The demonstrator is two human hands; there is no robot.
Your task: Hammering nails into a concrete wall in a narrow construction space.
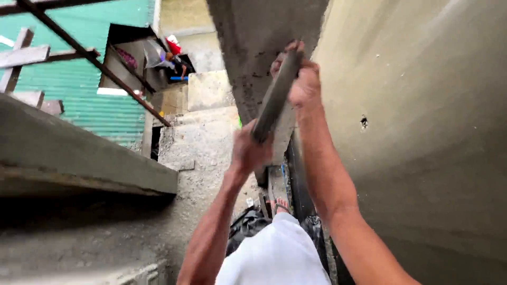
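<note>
Board: a long, flat grey board (275, 97), cement-stained, held on a slant against the edge of a rough grey column (253, 47); only its narrow edge shows, so its width is hard to judge.
Right hand: right hand (303, 79) at the upper end of the board, grip closed round it; fingertips are tucked behind the board and out of sight.
Left hand: left hand (249, 150) at the lower end, grip closed on the board; the back of the hand faces the camera, so the fingers are hidden.
Column: wet-looking plaster, speckled; its top is cut off by the frame, and its foot is hidden behind the arms and board.
Wall to the right: smooth tan plastered wall (422, 132) with one small dark hole (364, 122); it runs out of frame above and below.
Below: white garment (277, 253) of the person at the bottom edge; a bare foot in a sandal (280, 205) shows just above it, half hidden. Dark crumpled material beside it, kind not clear.
Left side: grey concrete ledge (84, 153) with deep shadow beneath; nothing can be made out under it.
Far off: green corrugated roofing (90, 79), rusty steel bars (95, 60) crossing it, wooden pieces cut off at the left edge.
Another person: a small, blurred figure (171, 55) in a dark opening far below; details not readable.
Ground: rough gravelly concrete surface (203, 142) between ledge and column.
</note>
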